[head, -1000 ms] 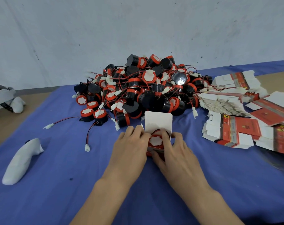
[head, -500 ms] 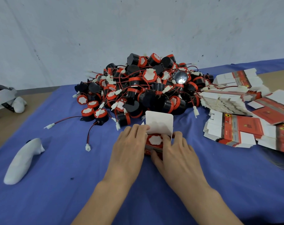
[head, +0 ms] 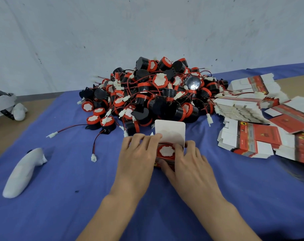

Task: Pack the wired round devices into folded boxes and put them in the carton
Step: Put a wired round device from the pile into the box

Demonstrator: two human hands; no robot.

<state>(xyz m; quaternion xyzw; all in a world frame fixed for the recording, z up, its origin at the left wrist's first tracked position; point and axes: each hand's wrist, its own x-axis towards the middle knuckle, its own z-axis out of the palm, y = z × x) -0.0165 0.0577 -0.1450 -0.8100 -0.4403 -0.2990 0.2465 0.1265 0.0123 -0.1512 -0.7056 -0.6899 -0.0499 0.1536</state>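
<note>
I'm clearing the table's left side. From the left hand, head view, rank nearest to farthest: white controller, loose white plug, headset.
1. Loose white plug, just left of the left hand holding the box.
2. White controller, farther left on the cloth.
3. Headset, far left, off the cloth.

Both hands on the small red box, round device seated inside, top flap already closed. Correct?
Not closed. The head view shows the white top flap standing open behind the round device. The rest holds: left hand and right hand both hold the small red box, device seated inside.
</note>
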